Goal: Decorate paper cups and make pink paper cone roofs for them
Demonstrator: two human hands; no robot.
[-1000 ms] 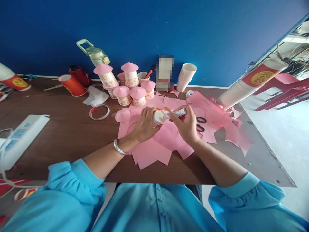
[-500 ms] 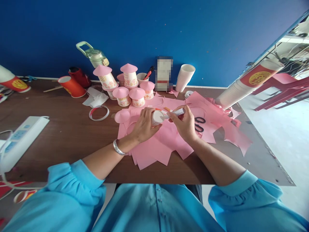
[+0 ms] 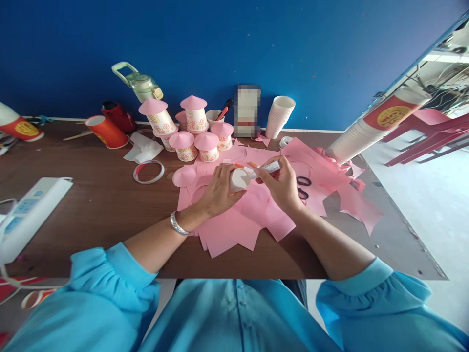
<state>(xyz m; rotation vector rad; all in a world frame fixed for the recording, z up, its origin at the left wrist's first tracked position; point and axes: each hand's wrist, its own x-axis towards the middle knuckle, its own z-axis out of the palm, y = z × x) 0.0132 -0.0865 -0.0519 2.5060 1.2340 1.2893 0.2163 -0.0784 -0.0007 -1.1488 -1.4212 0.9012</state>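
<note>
Left hand [image 3: 219,189] clamped on white cup [image 3: 239,180]; right hand [image 3: 281,185] pinching white tube [image 3: 270,167], tip at cup; pink paper [image 3: 234,227] beneath.

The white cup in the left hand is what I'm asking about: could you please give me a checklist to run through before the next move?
1. White cup gripped by the left hand: ok.
2. White tube gripped by the right hand: ok.
3. Tube tip touching the cup: cannot tell; it points at the cup's edge.
4. Black handles well away from the right hand: not ok, close beside it.
5. Pink cone apart from the left hand: ok.
</note>
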